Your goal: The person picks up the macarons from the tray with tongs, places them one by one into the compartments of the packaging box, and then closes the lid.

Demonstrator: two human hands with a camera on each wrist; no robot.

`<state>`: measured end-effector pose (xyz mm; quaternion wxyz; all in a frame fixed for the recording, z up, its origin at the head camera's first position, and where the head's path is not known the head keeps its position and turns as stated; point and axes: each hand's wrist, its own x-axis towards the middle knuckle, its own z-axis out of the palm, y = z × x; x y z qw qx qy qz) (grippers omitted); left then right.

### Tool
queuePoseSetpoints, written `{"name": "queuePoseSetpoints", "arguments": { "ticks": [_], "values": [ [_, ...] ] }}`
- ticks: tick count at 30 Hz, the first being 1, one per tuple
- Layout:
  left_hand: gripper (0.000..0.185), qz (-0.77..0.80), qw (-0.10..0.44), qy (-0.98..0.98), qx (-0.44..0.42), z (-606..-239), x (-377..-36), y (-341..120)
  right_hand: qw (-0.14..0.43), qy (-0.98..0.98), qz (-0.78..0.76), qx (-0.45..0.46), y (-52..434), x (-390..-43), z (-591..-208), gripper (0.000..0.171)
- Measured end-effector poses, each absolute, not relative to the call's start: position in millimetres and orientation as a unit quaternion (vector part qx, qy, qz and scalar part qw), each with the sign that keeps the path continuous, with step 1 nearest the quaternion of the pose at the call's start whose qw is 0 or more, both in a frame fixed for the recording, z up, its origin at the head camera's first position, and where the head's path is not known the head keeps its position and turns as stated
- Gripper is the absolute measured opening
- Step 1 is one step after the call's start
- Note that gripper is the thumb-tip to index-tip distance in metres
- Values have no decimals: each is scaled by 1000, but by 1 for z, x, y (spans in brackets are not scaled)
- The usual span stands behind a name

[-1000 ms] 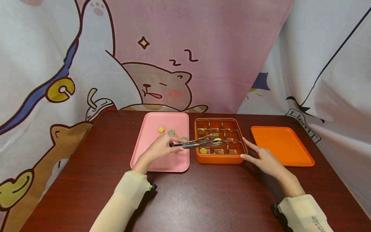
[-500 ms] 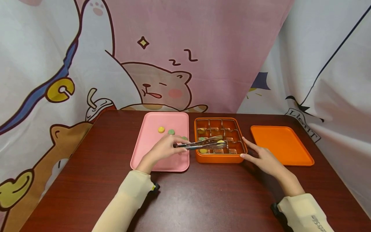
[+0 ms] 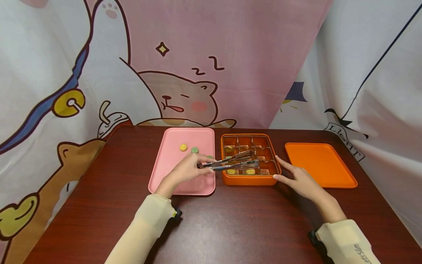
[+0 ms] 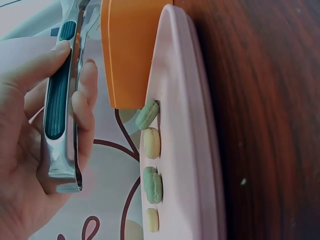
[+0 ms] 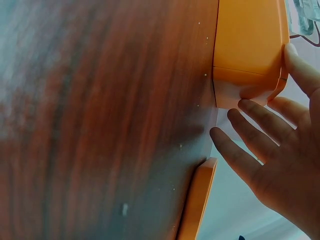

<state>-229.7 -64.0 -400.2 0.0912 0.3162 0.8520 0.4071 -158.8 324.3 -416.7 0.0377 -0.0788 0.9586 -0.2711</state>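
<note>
Since half a second ago, the yellow macaron (image 3: 250, 171) has left my tongs (image 3: 230, 164) and now lies in the near row of the orange compartment box (image 3: 250, 180), just right of another yellow one (image 3: 231, 171); the tong tips have parted and hang above the box's middle. My left hand (image 3: 185, 169) grips the tongs by their handle, fingers curled round the steel and the dark green grip pad, as the left wrist view shows (image 4: 60, 100). That hand hovers over the right part of the pink tray (image 3: 171, 183).

My right hand (image 3: 298, 179) lies open, fingers straight, with the thumb and forefinger touching the box's near right corner (image 5: 250, 80).

On the pink tray a yellow macaron (image 3: 183, 147) and a green one (image 3: 195, 150) lie side by side near the far end, and another green one (image 3: 210, 157) shows just past my left fingers. The orange lid (image 3: 319, 165) lies flat on the dark wooden table (image 3: 230, 227), to the right of the box and just beyond my right hand. Cartoon-printed cloth (image 3: 178, 66) hangs behind the table.
</note>
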Motion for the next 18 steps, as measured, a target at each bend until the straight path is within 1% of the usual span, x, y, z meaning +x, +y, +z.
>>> {"name": "queuePoseSetpoints", "arguments": {
  "ticks": [7,18],
  "values": [
    [32,408,77,861,293,-397,-227,-70,34,959,-269,-82,324,-159,-417,79],
    [38,445,89,849,270,-393,-226,-82,35,959,-269,-83,325,-158,-417,79]
  ]
}}
